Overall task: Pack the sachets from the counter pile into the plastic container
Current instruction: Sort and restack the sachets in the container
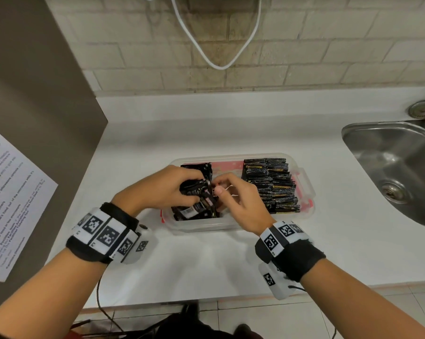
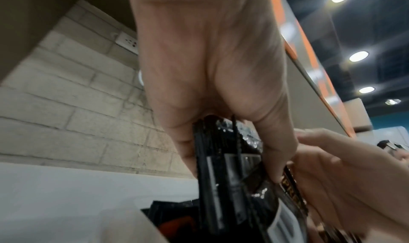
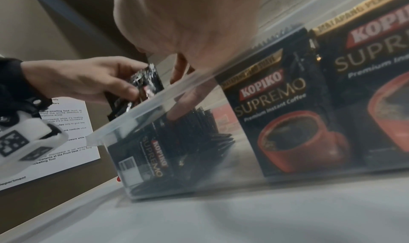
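Several sachets [image 1: 194, 189] sit gripped in the left hand [image 1: 157, 189] above the container [image 1: 206, 225].

A white counter [image 1: 231, 133] carried the clear plastic container [image 1: 201, 225] at its centre. A steel sink [image 1: 397, 165] sat at three o'clock, a strainer [image 1: 423, 109] at two.

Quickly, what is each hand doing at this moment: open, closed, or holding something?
Left hand: grips a bundle of sachets.
Right hand: fingers curled at the bundle; grip cannot be told.
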Available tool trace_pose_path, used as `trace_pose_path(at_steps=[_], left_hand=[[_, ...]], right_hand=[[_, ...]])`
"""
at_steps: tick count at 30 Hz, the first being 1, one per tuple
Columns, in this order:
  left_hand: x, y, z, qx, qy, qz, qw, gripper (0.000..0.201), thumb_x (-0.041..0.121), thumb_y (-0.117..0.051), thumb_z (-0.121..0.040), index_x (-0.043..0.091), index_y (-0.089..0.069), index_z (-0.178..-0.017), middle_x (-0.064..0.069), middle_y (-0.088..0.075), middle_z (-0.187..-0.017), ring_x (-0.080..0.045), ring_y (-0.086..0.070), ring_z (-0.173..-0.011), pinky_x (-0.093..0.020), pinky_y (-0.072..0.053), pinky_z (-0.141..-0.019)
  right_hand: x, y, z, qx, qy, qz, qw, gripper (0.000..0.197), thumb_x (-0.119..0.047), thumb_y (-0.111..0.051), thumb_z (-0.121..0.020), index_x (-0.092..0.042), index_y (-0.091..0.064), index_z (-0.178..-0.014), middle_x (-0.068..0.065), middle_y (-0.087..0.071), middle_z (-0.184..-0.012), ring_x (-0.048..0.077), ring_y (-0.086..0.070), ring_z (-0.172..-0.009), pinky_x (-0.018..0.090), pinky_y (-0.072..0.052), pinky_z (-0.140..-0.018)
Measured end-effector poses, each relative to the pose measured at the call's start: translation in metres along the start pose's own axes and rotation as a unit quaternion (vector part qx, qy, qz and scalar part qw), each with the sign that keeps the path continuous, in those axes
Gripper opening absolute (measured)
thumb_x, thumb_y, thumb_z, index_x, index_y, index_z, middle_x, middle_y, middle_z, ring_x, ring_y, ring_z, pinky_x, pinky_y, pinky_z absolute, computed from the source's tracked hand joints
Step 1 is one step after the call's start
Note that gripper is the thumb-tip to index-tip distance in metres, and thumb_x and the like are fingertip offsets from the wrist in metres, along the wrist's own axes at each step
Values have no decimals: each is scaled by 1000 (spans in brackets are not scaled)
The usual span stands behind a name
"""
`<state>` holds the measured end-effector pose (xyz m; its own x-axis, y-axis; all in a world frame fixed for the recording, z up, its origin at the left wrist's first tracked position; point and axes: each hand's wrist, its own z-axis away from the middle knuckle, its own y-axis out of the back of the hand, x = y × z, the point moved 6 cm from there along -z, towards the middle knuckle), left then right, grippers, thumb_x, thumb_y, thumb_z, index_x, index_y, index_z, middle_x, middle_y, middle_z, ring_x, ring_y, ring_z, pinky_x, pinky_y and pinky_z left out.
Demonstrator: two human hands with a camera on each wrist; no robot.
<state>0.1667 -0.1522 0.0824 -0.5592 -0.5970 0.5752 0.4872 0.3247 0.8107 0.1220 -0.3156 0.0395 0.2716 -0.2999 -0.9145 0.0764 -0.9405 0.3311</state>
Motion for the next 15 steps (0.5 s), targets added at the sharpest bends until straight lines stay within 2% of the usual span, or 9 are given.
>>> trace_pose_path(at_steps=[1, 3, 5, 7, 11, 14, 15], left_hand=[[0, 7, 0, 20, 4, 25, 999, 17, 25, -72, -88, 28, -65, -103, 12, -67, -88, -7, -63, -81, -24, -50, -70], [-2, 17, -2, 59, 26, 53, 996, 16, 30, -70, -90, 33, -60, -103, 11, -68, -87, -11, -65, -78, -33, -53, -70], [-3, 17, -7, 86, 44, 72, 993, 15, 31, -66, -94, 30, -55, -104, 6, -69, -86, -17, -67, -77, -42, -55, -70], [0, 11, -12, 100, 56, 90, 989, 14, 30, -61, -97, 28, -51, -105, 1, -69, -84, -22, -67, -75, -48, -55, -69], [12, -6, -20, 143, 64, 183, 970, 6, 25, -50, -103, 29, -48, -107, -3, -67, -83, -19, -65, -71, -47, -52, -67], [24, -16, -28, 162, 68, 251, 952, 17, 24, -40, -107, 34, -51, -114, -10, -68, -93, -31, -65, -83, -51, -53, -75], [27, -18, -31, 163, 64, 264, 949, 23, 23, -37, -107, 37, -51, -120, -9, -69, -97, -31, -66, -88, -49, -53, -78]], right_hand=[[-1, 0, 0, -2, 2, -2, 1000, 27, -30, -56, -99, -12, -60, -119, 9, -68, -101, 19, -71, -76, 32, -60, -61], [-2, -2, 1, -11, 3, 5, 1000, 31, -31, -55, -99, -13, -56, -125, 8, -67, -101, 19, -71, -77, 38, -61, -62], [-2, -4, 0, -21, -5, 13, 1000, 32, -32, -54, -100, -19, -51, -129, 7, -65, -99, 20, -72, -77, 45, -61, -62], [1, -4, -1, -22, -23, -3, 1000, 34, -31, -52, -103, -20, -44, -134, 8, -65, -96, 19, -73, -73, 45, -61, -62], [-1, -4, -4, -8, -47, -36, 998, 52, -29, -49, -104, -21, -26, -150, 11, -70, -93, 23, -74, -66, 47, -62, -62], [-2, -2, -4, 0, -74, -77, 994, 65, -27, -49, -104, -23, -13, -158, 13, -71, -103, 27, -75, -70, 44, -63, -65], [-3, 0, -4, 3, -81, -92, 993, 67, -26, -48, -105, -24, -10, -159, 13, -70, -103, 29, -75, -72, 42, -63, -66]])
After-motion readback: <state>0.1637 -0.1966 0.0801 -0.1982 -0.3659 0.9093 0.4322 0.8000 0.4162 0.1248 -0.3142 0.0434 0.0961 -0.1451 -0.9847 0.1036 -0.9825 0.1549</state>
